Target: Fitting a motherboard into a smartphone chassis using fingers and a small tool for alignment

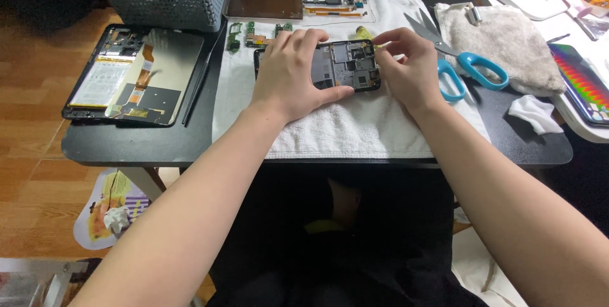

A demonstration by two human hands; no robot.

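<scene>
The left hand presses flat on the opened phone, gripping its edge. The right hand pinches its right end, on a white towel.

We saw the scene under even, fairly bright indoor light from above. The white towel was close to washed out, while the black table and the space beneath it sank into deep shadow. Our hands cast only soft, short shadows. Focus was sharp at the centre; the forearms near the bottom edge looked stretched and slightly blurred by the wide lens.
</scene>
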